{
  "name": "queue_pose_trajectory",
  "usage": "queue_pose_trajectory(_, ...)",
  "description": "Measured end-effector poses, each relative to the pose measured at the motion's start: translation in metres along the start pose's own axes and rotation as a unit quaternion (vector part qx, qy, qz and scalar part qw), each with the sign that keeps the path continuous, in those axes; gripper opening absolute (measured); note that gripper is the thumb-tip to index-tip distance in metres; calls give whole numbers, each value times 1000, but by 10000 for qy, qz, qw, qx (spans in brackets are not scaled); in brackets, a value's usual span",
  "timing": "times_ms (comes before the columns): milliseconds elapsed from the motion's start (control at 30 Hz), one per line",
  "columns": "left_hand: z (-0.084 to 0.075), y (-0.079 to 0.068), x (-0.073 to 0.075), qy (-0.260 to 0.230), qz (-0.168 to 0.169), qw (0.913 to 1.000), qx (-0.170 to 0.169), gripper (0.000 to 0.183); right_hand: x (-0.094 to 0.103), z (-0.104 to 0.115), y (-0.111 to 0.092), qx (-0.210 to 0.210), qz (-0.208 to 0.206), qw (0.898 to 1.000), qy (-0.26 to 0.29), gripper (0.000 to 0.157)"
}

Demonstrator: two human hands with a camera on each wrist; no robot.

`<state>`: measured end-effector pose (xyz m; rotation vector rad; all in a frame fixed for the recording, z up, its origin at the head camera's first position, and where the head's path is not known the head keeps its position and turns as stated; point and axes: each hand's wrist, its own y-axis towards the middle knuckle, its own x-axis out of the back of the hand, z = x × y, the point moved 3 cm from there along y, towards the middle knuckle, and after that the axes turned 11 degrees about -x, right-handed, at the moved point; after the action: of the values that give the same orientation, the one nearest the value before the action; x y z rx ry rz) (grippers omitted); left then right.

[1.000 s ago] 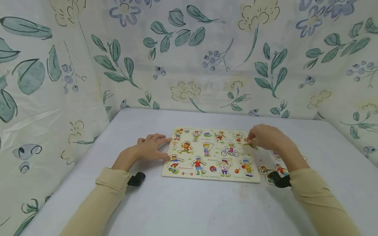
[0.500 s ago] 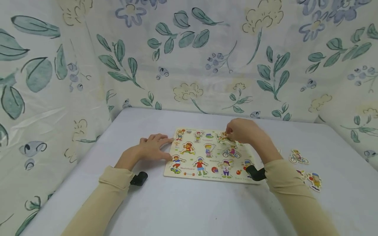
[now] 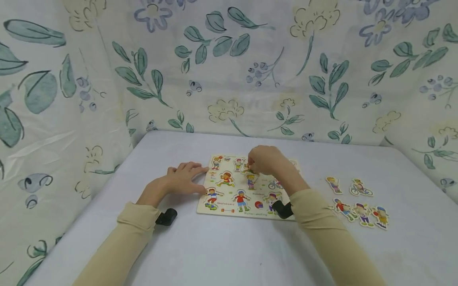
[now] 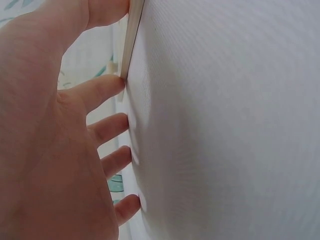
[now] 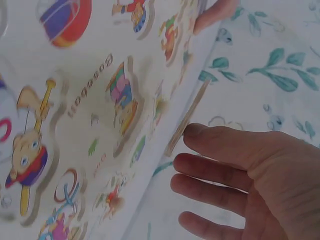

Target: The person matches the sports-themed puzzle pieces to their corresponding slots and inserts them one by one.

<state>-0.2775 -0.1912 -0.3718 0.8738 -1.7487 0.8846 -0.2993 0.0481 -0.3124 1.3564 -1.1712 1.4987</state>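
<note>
A wooden peg-style puzzle board [image 3: 229, 200] with printed sports figures lies on the table. The left hand [image 3: 182, 179] rests at the board's left side, fingers spread; in the left wrist view its thumb and index finger touch the board's edge [image 4: 131, 40]. Over the upper middle of the board, the right hand [image 3: 267, 161] pinches a flat wooden puzzle piece [image 3: 249, 171]. The right wrist view shows this puzzle piece [image 5: 187, 120] edge-on above the board, at the thumb tip; its picture is hidden there. The right hand and forearm cover the board's upper right part.
Several loose puzzle pieces lie right of the board, among them a cyclist [image 3: 360, 188], a golfer-like figure [image 3: 334, 185] and a figure in a blue cap [image 3: 381, 217]. White cloth [image 3: 214, 246] covers the table. A flowered curtain [image 3: 229, 87] hangs behind and at the sides.
The right hand has moved leftward across the board with the puzzle piece, from its right edge to the upper middle, uncovering the loose pieces. The left hand has stayed at the board's left edge.
</note>
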Motion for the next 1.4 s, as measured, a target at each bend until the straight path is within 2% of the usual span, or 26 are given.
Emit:
queue_pose_trajectory(233,1,-1,0,1,0,10000,-34,82,-5,37,9,284,7,9992,-289,16)
queue_pose_trajectory(467,2,2,-1,-20,-11,10000,-93,81,-13,58,14,378,59,9982,-455,15)
queue_pose_trajectory(800,2,3,-2,-15,-33,9999,-127,81,-25,69,21,250,249,9984,-440,12)
queue_pose_trajectory(967,1,1,0,-19,-38,9999,-112,81,-25,76,21,239,73,9978,-613,12)
queue_pose_trajectory(1200,0,0,1,-42,-43,9999,-116,81,-26,83,18,155,-192,9955,-920,22)
queue_pose_trajectory(1400,-1,1,1,-39,-54,9999,-137,80,-28,82,16,81,-242,9959,-869,23)
